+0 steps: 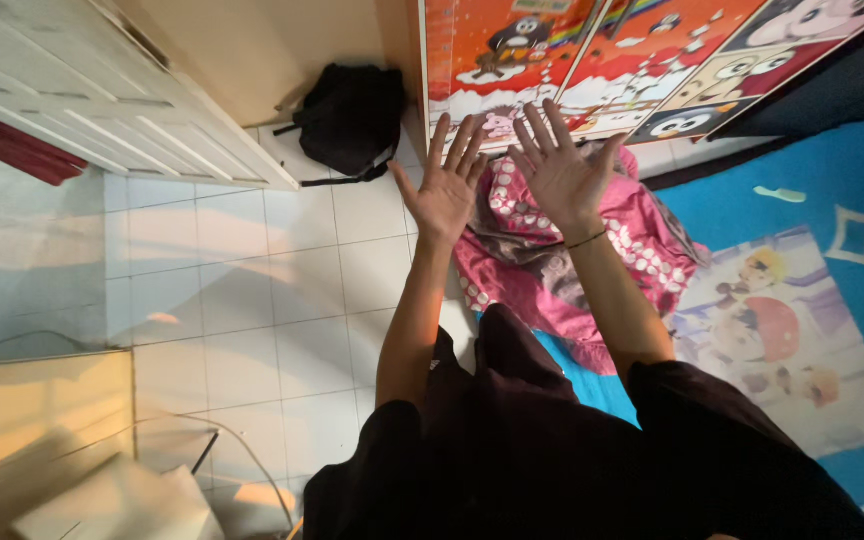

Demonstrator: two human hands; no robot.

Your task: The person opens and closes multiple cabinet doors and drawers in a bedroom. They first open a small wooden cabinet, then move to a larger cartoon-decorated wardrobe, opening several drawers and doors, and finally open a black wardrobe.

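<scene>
Hands raised, palms up: left hand (445, 190) and right hand (562, 172) were spread and empty above the pink blanket (552, 270), crumpled on the floor; grasping it apparently required reaching down.

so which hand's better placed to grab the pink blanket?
Right hand, probably. It is spread open directly over the pink blanket heaped on the floor. The left hand, also open and empty, sits at the blanket's edge, mostly over white tiles.

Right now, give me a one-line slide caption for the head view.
Both hands, left hand and right hand, open and empty above a crumpled pink blanket on the tiled floor.
</scene>
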